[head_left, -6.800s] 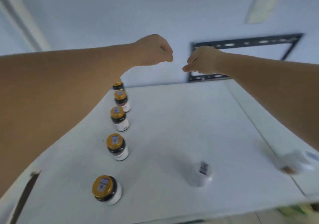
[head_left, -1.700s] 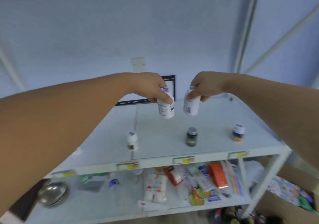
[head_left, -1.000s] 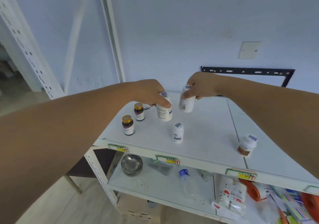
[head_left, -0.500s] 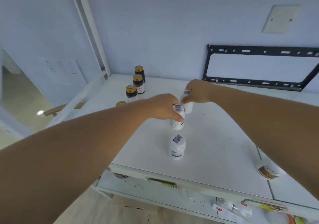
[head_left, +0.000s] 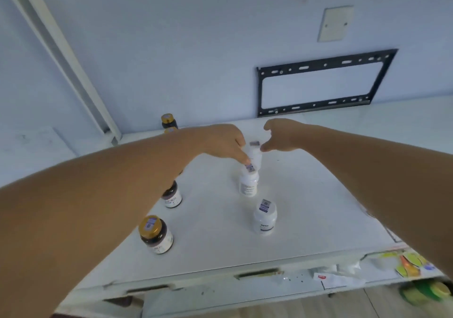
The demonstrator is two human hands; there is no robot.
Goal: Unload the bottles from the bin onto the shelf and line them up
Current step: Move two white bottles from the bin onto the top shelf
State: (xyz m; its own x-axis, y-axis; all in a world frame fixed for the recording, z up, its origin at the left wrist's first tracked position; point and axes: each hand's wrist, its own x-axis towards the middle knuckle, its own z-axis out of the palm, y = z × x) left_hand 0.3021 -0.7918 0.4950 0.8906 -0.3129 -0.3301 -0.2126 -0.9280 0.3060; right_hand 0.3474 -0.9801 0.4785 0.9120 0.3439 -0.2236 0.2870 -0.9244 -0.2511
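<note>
Step in hand: setting down, lining up. Three white bottles stand in a file on the shelf, running 6 to 12 o'clock: near white bottle, middle white bottle, far white bottle.

- My left hand curls down onto the middle white bottle's cap; grip or bare touch, I cannot tell.
- My right hand is spread in a loose C at 3 o'clock of the far white bottle, holding nothing.
- Amber jars file at 9 o'clock.
- Bin not in view.

Next, I judge: lift off without tipping, true the line, fetch more.

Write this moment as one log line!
left hand: fingertips at middle white bottle cap, grip unclear | right hand: open, beside far white bottle | near white bottle: upright
</note>
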